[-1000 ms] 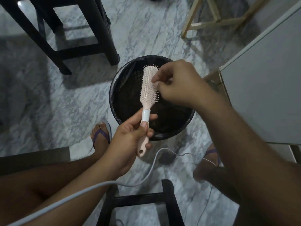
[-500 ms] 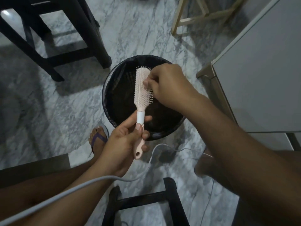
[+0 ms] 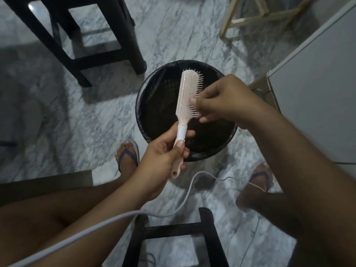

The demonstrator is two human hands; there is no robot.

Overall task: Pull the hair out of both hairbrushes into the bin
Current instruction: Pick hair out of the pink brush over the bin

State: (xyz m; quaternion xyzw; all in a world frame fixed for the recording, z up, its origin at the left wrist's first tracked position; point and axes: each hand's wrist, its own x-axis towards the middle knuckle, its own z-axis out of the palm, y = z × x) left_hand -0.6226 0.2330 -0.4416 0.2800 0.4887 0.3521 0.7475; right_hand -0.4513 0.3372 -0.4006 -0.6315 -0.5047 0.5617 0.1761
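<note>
A pale pink hairbrush point(image 3: 186, 95) with a white collar stands upright over the round black bin point(image 3: 154, 116), bristles facing right. My left hand point(image 3: 163, 160) grips its handle from below. My right hand point(image 3: 223, 101) is at the bristles on the brush's right side, thumb and fingertips pinched together among them. Any hair between the fingers is too fine to see. Only one brush is in view. The bin is lined with a black bag and looks dark inside.
A black stool point(image 3: 92, 35) stands at the back left, another black frame point(image 3: 173, 234) sits near my knees. A white cabinet point(image 3: 317, 83) fills the right. A pale wooden frame point(image 3: 256, 16) is behind the bin. A grey cable point(image 3: 134, 214) crosses my lap. Both feet in sandals rest on marble floor.
The brush has turned so its bristles face right. My right hand slid from the upper bristles down to the lower middle of the brush head.
</note>
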